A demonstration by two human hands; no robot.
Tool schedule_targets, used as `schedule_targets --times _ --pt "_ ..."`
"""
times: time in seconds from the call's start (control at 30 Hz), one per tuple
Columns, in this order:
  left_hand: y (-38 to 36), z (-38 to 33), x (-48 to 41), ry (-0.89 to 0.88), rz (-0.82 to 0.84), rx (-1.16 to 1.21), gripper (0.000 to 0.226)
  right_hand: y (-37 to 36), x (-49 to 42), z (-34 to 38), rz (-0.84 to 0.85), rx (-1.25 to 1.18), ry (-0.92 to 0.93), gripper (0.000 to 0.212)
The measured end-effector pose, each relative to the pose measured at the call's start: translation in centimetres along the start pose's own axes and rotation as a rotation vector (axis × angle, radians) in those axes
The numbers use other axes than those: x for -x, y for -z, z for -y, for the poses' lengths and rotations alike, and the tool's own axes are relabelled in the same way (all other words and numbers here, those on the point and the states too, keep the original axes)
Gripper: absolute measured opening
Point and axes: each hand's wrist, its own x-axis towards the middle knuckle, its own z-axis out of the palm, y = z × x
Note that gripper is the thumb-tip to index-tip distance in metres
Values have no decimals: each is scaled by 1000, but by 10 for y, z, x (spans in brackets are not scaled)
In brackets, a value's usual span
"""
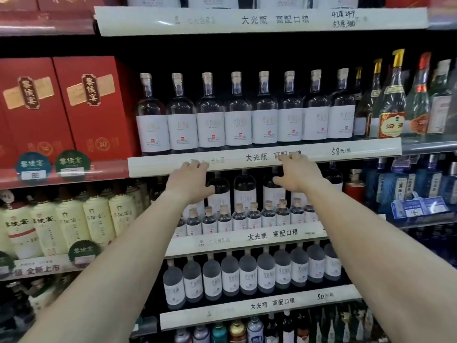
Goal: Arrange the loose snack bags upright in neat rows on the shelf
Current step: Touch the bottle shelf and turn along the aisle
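Shelf [264, 158] edge – white label strip; bottles [237, 115] upright

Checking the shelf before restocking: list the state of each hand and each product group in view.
Left hand: open, empty, fingers on the white shelf-edge label strip.
Right hand: open, empty, fingers on that strip.
Clear glass bottles with white labels: upright, one neat row, capped.
Red cardboard gift boxes: upright, closed, side by side.
Frosted bottles: upright, in a row.
Snack bags: none visible.

The white shelf strip [264, 157] under the clear bottles reads "大光瓶 高配口粮" and "58元". The top strip [259, 19] repeats these words. A yellow-capped bottle [392, 105] shows "汾酒". The lowest strip [259, 305] shows "50".
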Motion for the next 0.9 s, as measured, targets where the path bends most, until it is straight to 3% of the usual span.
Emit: schedule_targets --times 0.3,0.9 --pt "-31 -161 -67 -254 24 135 68 12 43 -139 11 114 -233 70" --pt "-145 -445 -112 -704 225 375 74 -19 168 -354 214 274 -765 73"
